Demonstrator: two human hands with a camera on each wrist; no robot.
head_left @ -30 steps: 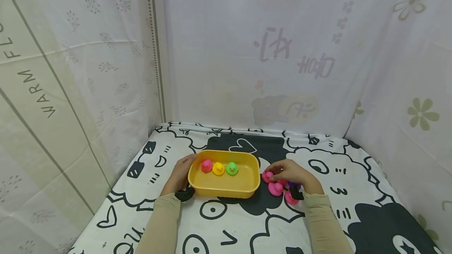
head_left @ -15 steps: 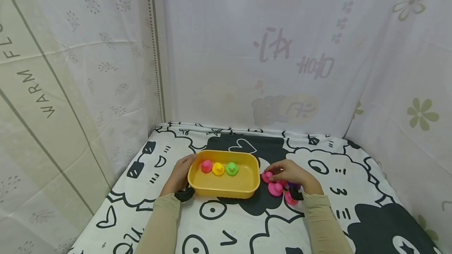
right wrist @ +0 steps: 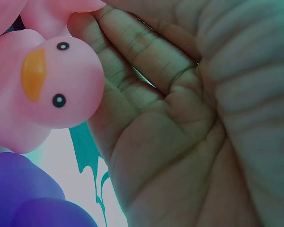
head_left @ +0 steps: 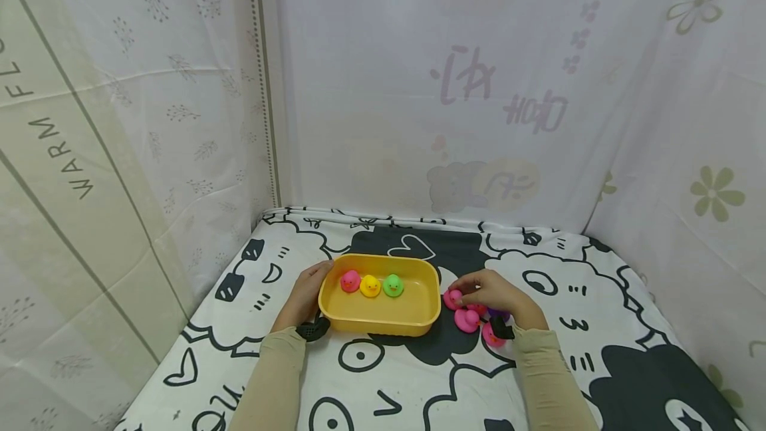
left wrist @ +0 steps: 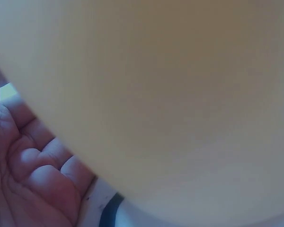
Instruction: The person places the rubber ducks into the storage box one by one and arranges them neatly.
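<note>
A yellow plastic tray [head_left: 383, 316] sits on the patterned cloth. In it, a pink rubber duck [head_left: 350, 281], a yellow one and a green rubber duck [head_left: 393, 286] stand in a row along the far side. My left hand [head_left: 306, 294] grips the tray's left end; in the left wrist view the tray's blurred wall covers most of the picture, with curled fingers beside it. Right of the tray, my right hand [head_left: 492, 292] pinches a pink rubber duck [head_left: 451, 299]. In the right wrist view another pink duck [right wrist: 66, 82] lies beside the palm.
More pink ducks [head_left: 467, 320] and a purple duck [head_left: 499, 314] cluster under and near the right hand and wrist. A black-and-white cartoon cloth [head_left: 383, 378] covers the surface. Pale printed curtains [head_left: 371, 118] hang behind and at both sides.
</note>
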